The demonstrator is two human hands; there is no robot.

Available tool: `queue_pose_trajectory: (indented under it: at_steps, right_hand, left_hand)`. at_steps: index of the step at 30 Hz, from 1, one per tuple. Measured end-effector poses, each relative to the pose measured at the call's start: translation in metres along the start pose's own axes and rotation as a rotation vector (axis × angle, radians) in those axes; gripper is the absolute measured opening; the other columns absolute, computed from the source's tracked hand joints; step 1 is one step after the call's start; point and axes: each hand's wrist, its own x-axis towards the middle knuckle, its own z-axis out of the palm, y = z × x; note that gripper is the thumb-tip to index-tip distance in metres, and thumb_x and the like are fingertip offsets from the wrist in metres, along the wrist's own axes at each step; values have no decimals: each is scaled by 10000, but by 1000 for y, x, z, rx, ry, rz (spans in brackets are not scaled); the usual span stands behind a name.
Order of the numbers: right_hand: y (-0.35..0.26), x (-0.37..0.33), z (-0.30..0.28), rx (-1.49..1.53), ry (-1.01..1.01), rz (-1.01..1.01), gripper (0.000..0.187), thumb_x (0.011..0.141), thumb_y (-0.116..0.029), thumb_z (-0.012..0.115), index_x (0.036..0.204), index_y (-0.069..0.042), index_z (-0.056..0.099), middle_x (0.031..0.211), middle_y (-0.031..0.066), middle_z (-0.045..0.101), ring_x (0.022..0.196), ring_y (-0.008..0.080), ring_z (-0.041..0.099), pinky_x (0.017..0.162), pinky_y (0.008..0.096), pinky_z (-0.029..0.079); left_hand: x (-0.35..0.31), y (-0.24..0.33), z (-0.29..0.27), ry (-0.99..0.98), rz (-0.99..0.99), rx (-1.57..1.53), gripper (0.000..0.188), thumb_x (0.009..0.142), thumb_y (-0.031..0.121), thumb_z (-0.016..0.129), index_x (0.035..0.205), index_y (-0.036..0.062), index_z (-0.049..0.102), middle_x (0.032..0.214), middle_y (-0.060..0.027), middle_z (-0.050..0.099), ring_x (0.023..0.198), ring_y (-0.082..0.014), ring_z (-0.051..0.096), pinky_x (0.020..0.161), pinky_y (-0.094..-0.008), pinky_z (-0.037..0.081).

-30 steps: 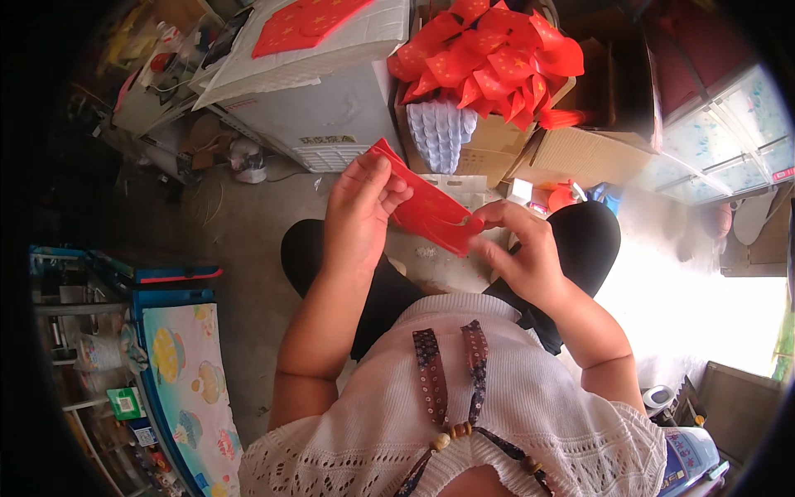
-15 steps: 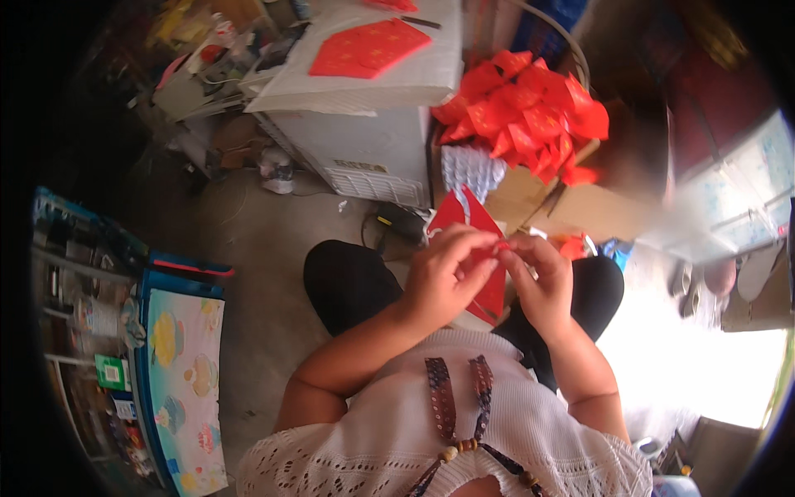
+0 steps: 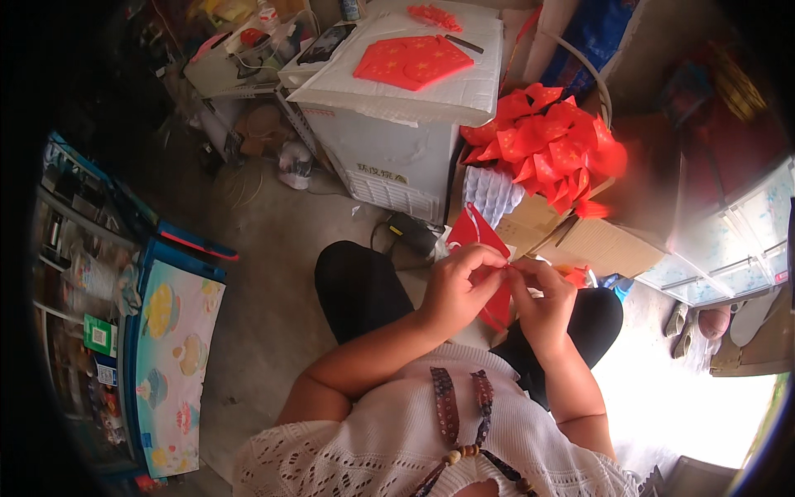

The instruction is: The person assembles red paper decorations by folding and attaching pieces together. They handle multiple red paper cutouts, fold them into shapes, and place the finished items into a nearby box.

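From our head camera, our left hand (image 3: 458, 290) and right hand (image 3: 542, 308) both pinch one folded red paper piece (image 3: 484, 248) above our lap. One heap of red pieces (image 3: 546, 149) fills one cardboard box (image 3: 580, 240); one red stack (image 3: 411, 62) lies on the white chest (image 3: 397, 157).

Materials, surface finish.
Red sheet (image 3: 480, 240): thin paper or plastic film, slight sheen. White top (image 3: 414, 439): open-knit cloth, matt. Box (image 3: 596, 244): plain cardboard. Floor (image 3: 273, 248): rough concrete.

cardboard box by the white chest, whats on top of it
A heap of folded red paper pieces fills the top of the cardboard box. The heap covers whatever is inside.
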Motion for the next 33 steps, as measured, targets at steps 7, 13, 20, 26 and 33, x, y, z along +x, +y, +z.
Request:
queue_pose_trajectory:
  at_steps: [7,13,20,26,33]
  right_hand:
    - [-4,1,-1,-63,-18,-5,100,830,25,708,921,37,669,838,132,723,734,198,736,627,274,566]
    - [-4,-1,-2,-68,-8,14,74,812,30,705,875,35,667,816,126,720,726,194,730,615,276,559]
    - [-1,-2,3,-102,56,-2,63,806,43,692,863,38,666,808,126,717,710,188,725,634,273,561]
    - [-3,-3,1,-49,36,53,100,818,36,690,917,38,684,804,128,719,701,190,726,638,270,561]
    - [0,-6,1,-58,41,93,110,829,15,697,936,36,690,788,138,716,692,190,725,627,277,559]
  left_hand:
    - [0,-2,0,25,-38,-3,110,790,-61,721,864,-9,658,893,-95,724,792,-145,696,689,-257,544]
    - [-2,-5,1,-14,-82,-41,100,788,-61,719,850,-12,658,896,-93,727,770,-130,691,678,-250,540]
    - [0,-7,2,-46,-102,-52,103,800,-49,719,881,-7,671,894,-79,728,787,-112,685,677,-247,540]
    - [2,-8,0,-115,-168,-163,102,832,-20,724,908,-9,658,902,-51,710,819,-97,676,728,-250,545]
    - [-1,-18,4,-94,-26,-98,102,831,-52,706,895,-6,641,918,-60,699,812,-100,666,747,-251,542]
